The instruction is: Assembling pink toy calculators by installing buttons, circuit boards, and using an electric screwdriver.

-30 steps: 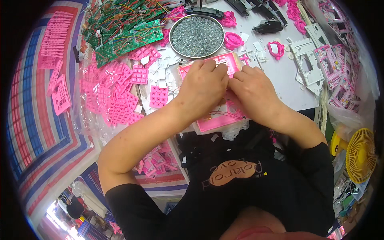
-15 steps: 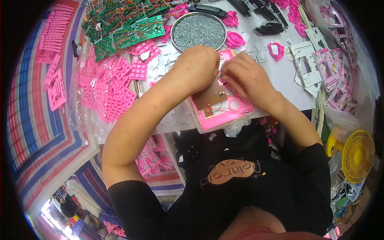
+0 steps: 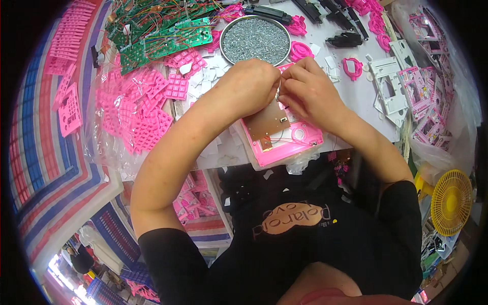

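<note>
In front of me lies a pink plastic casing (image 3: 305,150), with its open inside facing up. A brown circuit board (image 3: 264,123) rests in it, and thin red wires (image 3: 285,139) run across its near part. My left hand (image 3: 255,86) is closed over the far left part of the board, its fingertips mostly hidden behind the hand. From the other side my right hand (image 3: 311,95) meets it, thumb and fingers pinched close together. Whatever is between the fingertips is too small or too covered to name.
A round metal dish of small screws (image 3: 255,40) stands just beyond my hands. Green circuit boards (image 3: 168,44) with wires and pink keypads (image 3: 145,109) are piled left. White plastic frames (image 3: 389,89) lie right, near a yellow fan (image 3: 451,202). Black plastic parts (image 3: 343,39) are at the back.
My right hand's fingers have drawn in closer to the left hand's fingertips. The left hand stays almost in place over the board. The whole view has shifted slightly.
</note>
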The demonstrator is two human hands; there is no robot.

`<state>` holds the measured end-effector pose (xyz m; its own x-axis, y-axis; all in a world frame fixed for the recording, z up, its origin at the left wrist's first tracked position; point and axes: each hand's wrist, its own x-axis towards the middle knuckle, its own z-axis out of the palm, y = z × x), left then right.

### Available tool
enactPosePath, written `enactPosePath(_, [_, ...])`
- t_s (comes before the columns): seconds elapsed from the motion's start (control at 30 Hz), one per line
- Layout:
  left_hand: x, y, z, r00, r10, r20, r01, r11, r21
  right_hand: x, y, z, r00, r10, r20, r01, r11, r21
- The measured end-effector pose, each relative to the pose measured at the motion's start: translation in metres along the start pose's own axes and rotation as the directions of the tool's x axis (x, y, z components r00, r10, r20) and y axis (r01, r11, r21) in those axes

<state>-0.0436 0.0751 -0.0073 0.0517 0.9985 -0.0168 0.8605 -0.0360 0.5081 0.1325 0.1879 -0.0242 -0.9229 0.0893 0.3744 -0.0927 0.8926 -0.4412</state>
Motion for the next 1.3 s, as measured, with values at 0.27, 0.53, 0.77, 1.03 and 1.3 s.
enactPosePath(0.27, [-0.003,-0.003,0.013,0.996,0.079,-0.033,-0.074,0.989,0.125,-0.019,-0.02,-0.01,0.998,-0.048,0.043,0.052,0.993,-0.105])
enactPosePath(0.53, [-0.007,0.001,0.016,0.99,0.09,-0.112,-0.081,0.993,0.08,-0.008,-0.014,-0.024,0.986,-0.014,0.169,0.017,1.0,-0.013])
enactPosePath(0.77, [-0.024,0.0,0.005,0.844,-0.174,-0.508,0.02,0.956,-0.294,-0.014,-0.029,-0.005,0.997,0.061,0.056,-0.055,0.994,-0.098])
enactPosePath(1.03, [-0.06,-0.022,0.011,0.794,-0.427,-0.432,0.321,0.899,-0.298,0.006,-0.009,-0.026,0.986,0.055,0.16,-0.072,0.992,0.103])
enactPosePath(1.3, [-0.066,0.01,0.022,0.756,-0.277,-0.593,0.233,0.961,-0.151,0.047,-0.022,0.006,0.99,0.138,-0.014,-0.127,0.944,0.305])
